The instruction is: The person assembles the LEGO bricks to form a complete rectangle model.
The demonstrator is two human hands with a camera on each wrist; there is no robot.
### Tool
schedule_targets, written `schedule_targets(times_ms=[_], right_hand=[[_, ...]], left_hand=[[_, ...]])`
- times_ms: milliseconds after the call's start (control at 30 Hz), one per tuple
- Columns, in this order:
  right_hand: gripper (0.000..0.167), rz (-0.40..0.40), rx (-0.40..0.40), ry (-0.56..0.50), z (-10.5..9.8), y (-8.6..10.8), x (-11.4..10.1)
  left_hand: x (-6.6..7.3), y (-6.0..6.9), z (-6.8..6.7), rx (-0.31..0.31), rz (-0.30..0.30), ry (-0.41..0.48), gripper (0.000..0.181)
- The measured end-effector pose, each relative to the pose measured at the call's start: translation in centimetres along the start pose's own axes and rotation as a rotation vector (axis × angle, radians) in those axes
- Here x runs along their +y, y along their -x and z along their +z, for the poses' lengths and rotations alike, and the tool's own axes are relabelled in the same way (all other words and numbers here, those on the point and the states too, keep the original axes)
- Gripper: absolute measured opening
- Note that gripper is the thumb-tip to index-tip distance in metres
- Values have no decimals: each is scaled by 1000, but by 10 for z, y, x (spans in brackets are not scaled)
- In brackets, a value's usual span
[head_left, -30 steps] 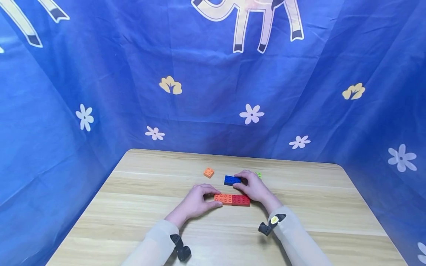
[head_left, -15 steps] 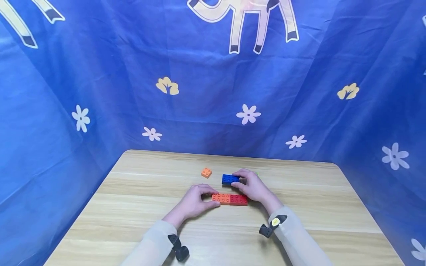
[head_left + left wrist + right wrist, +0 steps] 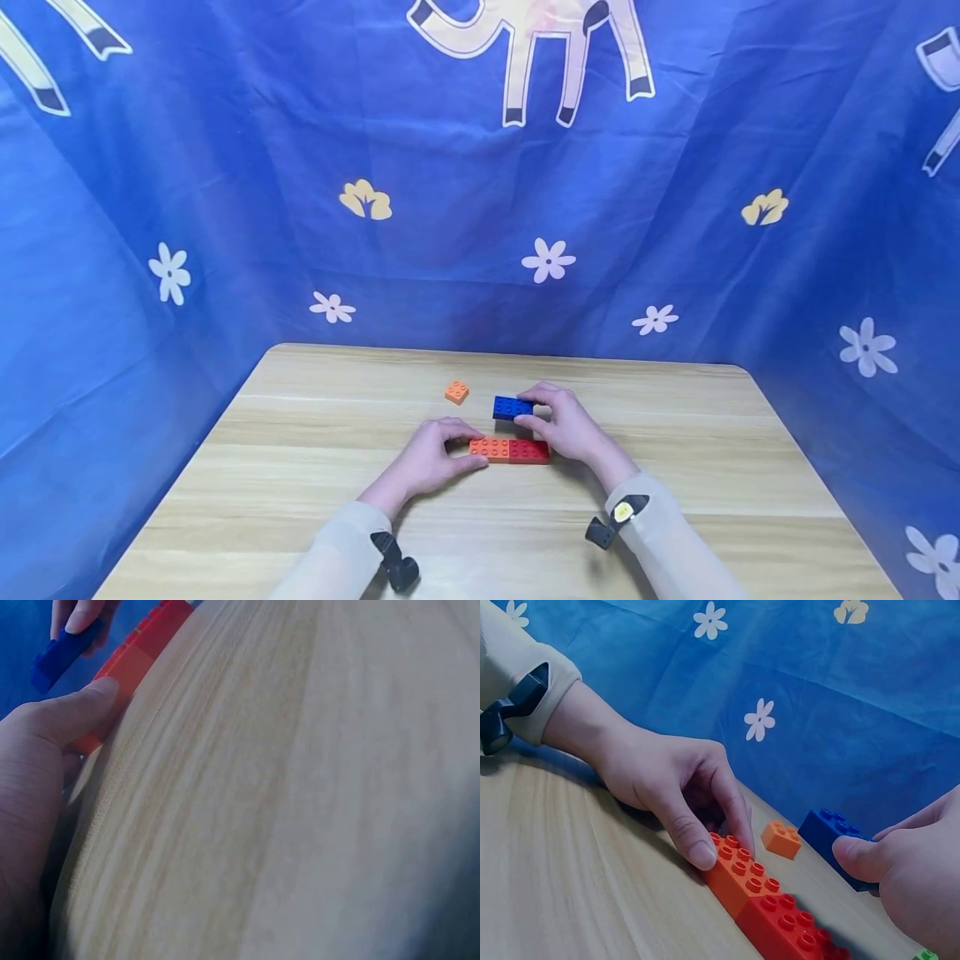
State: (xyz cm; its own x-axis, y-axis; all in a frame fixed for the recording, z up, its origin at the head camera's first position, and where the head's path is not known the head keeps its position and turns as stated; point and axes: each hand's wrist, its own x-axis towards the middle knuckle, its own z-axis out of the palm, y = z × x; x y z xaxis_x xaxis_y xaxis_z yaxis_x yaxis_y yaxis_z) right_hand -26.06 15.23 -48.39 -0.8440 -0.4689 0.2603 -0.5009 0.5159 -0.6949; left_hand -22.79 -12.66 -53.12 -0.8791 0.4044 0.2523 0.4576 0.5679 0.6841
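My left hand [image 3: 427,454] grips the left end of an orange eight-stud toy building brick [image 3: 487,450] between thumb and fingers, on the table. A red brick [image 3: 529,452] lies end to end against that orange brick, forming one straight row. Just behind the row, my right hand [image 3: 566,422] pinches a blue brick [image 3: 510,407] by its right end. A shadow shows under the blue brick, which is held slightly off the table, studs up. In the right wrist view, the thumb presses on the blue brick's [image 3: 832,844] near side.
A small orange four-stud brick [image 3: 457,392] sits on the wooden table [image 3: 360,383], farther back and left of the blue one. A bit of green brick [image 3: 925,955] shows in the right wrist view; the right hand hides it from the head view. Blue cloth [image 3: 450,308] hangs around the table.
The head view has shifted a little. The right hand has lifted the blue brick slightly and now covers the green brick. The left hand keeps its grip on the orange brick.
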Motion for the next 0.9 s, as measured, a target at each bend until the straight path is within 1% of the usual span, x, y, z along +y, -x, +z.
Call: schedule_targets(times_ms=[200, 333, 433, 633, 733, 900], right_hand=[[36, -3, 4, 33, -2, 6, -3], [36, -26, 7, 36, -3, 9, -5], [35, -35, -3, 16, -3, 12, -8], [35, -13, -35, -14, -4, 17, -12], [35, -7, -43, -36, -3, 19, -11], [35, -12, -47, -36, 1, 22, -9]], left_hand=[[0, 2, 1, -2, -3, -5, 41], [0, 2, 1, -4, -15, -3, 41], [0, 2, 0, -1, -17, -4, 40], [1, 0, 0, -2, -6, 8, 40], [1, 0, 0, -2, -7, 9, 40], [2, 0, -1, -3, -16, 3, 41]])
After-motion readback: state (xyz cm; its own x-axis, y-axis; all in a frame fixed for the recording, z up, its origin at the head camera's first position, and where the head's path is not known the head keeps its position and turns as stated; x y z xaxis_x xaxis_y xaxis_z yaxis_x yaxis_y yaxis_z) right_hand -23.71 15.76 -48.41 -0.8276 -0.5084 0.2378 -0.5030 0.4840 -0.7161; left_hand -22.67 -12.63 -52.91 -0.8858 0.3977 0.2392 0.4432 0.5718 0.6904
